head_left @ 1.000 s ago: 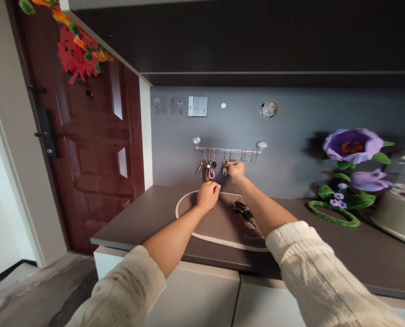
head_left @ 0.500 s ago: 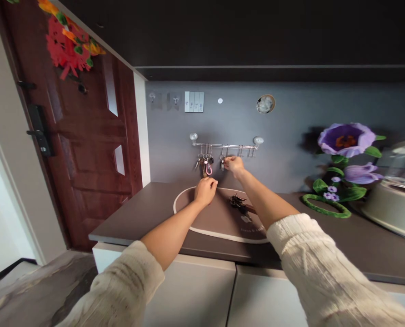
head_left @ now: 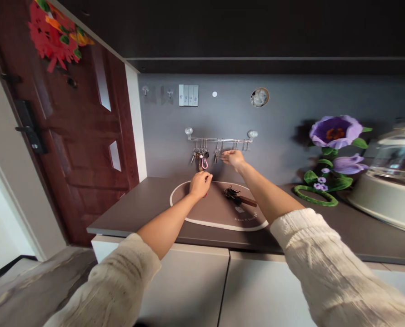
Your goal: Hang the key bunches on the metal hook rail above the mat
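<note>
A metal hook rail (head_left: 221, 140) is fixed to the grey wall, with several hooks hanging from it. On its left hooks hangs a bunch of keys (head_left: 198, 155) with a pink carabiner (head_left: 204, 162). Nearer the middle, a smaller set of keys (head_left: 217, 157) hangs on a ring. Just right of that set is my right hand (head_left: 234, 159), its fingers apart and holding nothing visible. My left hand (head_left: 201, 183) is lower, above the mat, with curled fingers; what they hold, if anything, is hidden. A small red bit shows under its wrist.
On the brown mat (head_left: 212, 217) lies another bunch of keys (head_left: 232, 195) with a brown strap. Purple knitted flowers (head_left: 337, 131) and a white-based appliance (head_left: 376, 193) stand at the right of the counter (head_left: 127, 204). A dark shelf overhangs; a red-brown door (head_left: 76, 131) is left.
My right hand has moved off the smaller set of keys, which now hangs free on its hook. My left hand stays curled over the mat. The view has shifted slightly.
</note>
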Action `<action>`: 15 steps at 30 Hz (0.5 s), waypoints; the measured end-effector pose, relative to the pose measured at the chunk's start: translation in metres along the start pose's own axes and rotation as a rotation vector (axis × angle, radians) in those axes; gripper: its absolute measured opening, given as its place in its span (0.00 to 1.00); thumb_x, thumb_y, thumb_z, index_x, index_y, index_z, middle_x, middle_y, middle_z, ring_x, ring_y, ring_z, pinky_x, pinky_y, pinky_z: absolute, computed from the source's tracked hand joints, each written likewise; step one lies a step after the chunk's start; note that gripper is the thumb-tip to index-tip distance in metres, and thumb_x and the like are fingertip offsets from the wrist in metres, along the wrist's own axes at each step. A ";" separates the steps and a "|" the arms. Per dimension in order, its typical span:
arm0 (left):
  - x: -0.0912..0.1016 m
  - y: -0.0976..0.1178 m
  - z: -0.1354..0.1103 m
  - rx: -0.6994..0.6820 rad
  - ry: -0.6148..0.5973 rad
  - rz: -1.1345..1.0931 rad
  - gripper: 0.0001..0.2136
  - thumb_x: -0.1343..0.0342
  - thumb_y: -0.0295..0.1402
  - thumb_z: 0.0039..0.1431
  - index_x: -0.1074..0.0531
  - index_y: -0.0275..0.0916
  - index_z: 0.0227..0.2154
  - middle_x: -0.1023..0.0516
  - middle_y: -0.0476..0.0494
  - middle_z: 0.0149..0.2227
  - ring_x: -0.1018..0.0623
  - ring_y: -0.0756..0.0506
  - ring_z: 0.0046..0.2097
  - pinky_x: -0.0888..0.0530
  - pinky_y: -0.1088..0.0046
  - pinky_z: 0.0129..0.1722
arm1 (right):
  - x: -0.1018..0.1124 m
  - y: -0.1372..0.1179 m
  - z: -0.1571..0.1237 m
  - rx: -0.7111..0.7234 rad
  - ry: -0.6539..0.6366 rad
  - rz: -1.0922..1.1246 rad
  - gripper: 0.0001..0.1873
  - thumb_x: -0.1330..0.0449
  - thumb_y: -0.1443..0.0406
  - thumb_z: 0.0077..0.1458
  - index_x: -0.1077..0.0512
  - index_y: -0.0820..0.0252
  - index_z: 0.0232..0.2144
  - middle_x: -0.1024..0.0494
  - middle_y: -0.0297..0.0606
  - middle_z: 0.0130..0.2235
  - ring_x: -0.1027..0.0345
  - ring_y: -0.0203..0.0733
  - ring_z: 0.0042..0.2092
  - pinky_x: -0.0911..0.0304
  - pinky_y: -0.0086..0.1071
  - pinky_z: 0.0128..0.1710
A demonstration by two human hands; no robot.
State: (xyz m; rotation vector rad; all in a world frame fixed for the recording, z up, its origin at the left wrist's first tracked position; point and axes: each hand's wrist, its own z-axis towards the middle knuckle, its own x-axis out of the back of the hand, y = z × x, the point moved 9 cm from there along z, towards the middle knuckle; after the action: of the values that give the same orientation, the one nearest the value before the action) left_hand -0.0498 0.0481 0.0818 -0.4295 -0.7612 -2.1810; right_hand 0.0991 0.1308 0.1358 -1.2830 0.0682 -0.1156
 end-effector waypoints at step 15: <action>0.010 -0.008 -0.002 0.064 -0.008 0.010 0.10 0.53 0.34 0.57 0.27 0.38 0.29 0.26 0.45 0.31 0.29 0.49 0.33 0.35 0.75 0.35 | 0.004 -0.004 -0.035 0.046 -0.088 0.041 0.07 0.48 0.73 0.53 0.33 0.65 0.25 0.26 0.36 0.28 0.32 0.29 0.27 0.34 0.27 0.32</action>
State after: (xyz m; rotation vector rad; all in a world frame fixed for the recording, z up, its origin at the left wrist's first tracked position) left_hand -0.0621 0.0455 0.0823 -0.4083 -0.8289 -2.1411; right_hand 0.0984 0.0962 0.1299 -1.2384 0.0159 -0.0253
